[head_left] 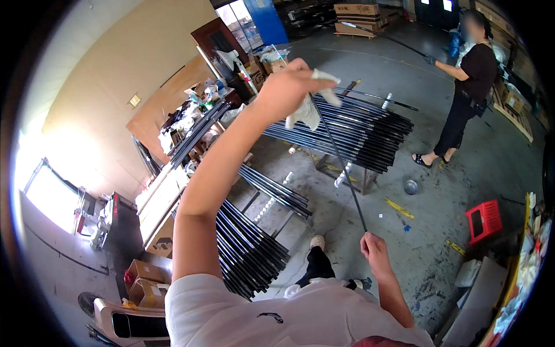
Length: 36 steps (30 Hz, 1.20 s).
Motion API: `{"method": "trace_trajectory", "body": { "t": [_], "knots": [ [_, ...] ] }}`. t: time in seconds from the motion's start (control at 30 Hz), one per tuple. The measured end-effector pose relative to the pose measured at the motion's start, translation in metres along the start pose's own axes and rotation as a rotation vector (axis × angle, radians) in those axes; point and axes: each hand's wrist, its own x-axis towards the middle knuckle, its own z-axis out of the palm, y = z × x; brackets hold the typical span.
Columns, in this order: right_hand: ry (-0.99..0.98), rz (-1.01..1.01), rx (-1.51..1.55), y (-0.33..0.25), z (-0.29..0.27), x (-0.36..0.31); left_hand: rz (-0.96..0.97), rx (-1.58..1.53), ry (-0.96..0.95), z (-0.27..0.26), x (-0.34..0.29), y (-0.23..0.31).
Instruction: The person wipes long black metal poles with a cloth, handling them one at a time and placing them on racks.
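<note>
My left hand (289, 87) is raised high, its fingers closed on a whitish rag (304, 114) that hangs down around a long thin black rod (346, 165). From the rag the rod slants down to the right, where my right hand (377, 253) is closed round its lower end. Behind the rod, many similar black rods (364, 136) lie side by side on a stand with white notched rests. More dark rods (251, 254) lie on a lower rack to the left of my legs.
At the right a co-worker (474, 75) holds another long dark rod (387, 39). A red plastic stool (483, 222) and a metal bowl (410, 186) stand on the grey floor. A cluttered bench (159, 202) runs along the left wall, with cardboard boxes (147, 280) below.
</note>
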Motion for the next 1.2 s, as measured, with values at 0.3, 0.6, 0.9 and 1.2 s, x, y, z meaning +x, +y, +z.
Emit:
{"method": "trace_trajectory", "body": {
  "t": [0.3, 0.6, 0.9, 1.2],
  "knots": [
    [0.068, -0.008, 0.073, 0.0, -0.012, -0.015, 0.095, -0.056, 0.173, -0.004, -0.019, 0.07],
    [0.116, 0.007, -0.05, -0.011, -0.024, -0.036, 0.087, -0.247, 0.437, -0.032, -0.015, 0.096],
    [-0.031, -0.003, 0.037, -0.003, -0.001, -0.05, -0.826, -1.5, 0.582, -0.003, 0.025, 0.046],
    [-0.023, 0.012, 0.019, 0.001, -0.002, -0.061, -0.793, -2.038, 0.701, 0.009, 0.009, 0.09]
  ]
}}
